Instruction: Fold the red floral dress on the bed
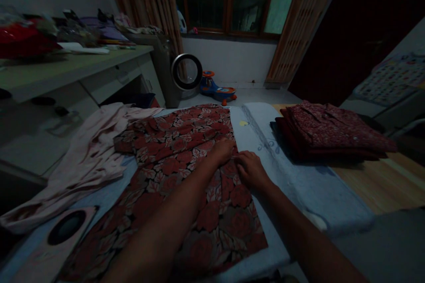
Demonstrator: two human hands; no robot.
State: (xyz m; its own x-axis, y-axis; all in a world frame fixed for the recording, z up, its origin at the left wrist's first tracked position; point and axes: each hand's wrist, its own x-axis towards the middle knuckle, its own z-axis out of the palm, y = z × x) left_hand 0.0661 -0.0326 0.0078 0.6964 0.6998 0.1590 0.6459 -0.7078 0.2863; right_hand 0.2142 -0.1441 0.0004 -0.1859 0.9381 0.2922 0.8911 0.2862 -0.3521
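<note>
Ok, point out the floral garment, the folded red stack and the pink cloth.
floral garment [172, 159], head view, its upper middle.
folded red stack [332, 135], head view, top layer.
pink cloth [89, 159], head view, its middle.

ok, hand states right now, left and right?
Left hand: flat on the floral garment, holding nothing.
Right hand: fingers curled at its edge; grip cannot be told.
</note>
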